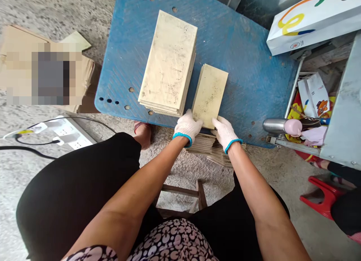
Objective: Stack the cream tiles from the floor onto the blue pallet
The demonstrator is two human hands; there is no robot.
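Note:
Both my hands wear white gloves with blue cuffs. My left hand grips the near left corner of a short stack of thin cream rectangular boards, thumb on the top face. At the near right corner, my right hand holds the same stack, its fingers partly hidden beneath the edge. This stack lies slightly tilted to the right on a blue board tabletop. Just left of it stands a taller stack of larger cream boards, with speckled dark marks on top. What the boards are made of I cannot tell.
Below the table edge, more stacked boards show under my hands. On the right are a flask, a white printed bag and a red stool beside another person's legs. A power strip and cardboard box lie left.

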